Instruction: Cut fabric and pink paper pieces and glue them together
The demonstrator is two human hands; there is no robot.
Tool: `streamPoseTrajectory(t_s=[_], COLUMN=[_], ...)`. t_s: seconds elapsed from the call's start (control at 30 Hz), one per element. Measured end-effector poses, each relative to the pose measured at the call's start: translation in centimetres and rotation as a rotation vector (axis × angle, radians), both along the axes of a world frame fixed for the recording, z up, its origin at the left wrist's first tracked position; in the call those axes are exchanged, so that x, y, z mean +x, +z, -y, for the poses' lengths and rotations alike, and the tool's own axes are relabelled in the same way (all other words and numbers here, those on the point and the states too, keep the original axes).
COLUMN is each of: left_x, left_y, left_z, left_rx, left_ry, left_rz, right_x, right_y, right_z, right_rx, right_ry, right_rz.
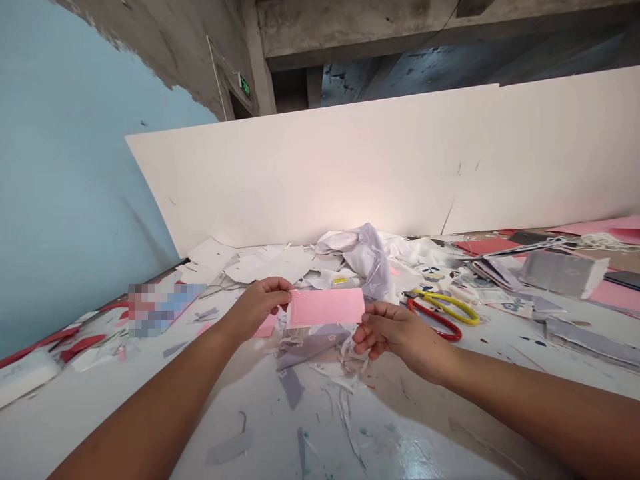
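At the left of the frame, our left hand [257, 308] is almost closed and pinches the left end of a pink rectangular sheet [326, 308], which we hold in the lower middle, above the worktop [270, 413]. Our right hand [395, 335] grips the right end with curled fingers. Just right of it lie scissors with red and yellow handle loops [435, 319].
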State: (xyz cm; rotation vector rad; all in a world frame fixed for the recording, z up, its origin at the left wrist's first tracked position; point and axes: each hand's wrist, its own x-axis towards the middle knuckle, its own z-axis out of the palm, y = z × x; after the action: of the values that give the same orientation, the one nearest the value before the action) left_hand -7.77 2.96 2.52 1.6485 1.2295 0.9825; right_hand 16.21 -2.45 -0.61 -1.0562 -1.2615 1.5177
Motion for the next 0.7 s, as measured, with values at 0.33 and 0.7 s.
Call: streamPoseTrajectory(t_s=[0.33, 0.7], left_x=[-0.3, -1.5], left_y=[1.2, 3.2], left_z=[-0.1, 0.0], left_rx=[-0.128, 0.021], left_ry=[-0.09, 0.072], left_rz=[0.213, 0.299], right_x=[2.8, 1.4], right_y=[2.4, 2.7], right_z=[0.5, 1.0], right_rx=[0.176, 0.179], right_ry=[-0.024, 0.124], right_rz=[-0.008, 0.034])
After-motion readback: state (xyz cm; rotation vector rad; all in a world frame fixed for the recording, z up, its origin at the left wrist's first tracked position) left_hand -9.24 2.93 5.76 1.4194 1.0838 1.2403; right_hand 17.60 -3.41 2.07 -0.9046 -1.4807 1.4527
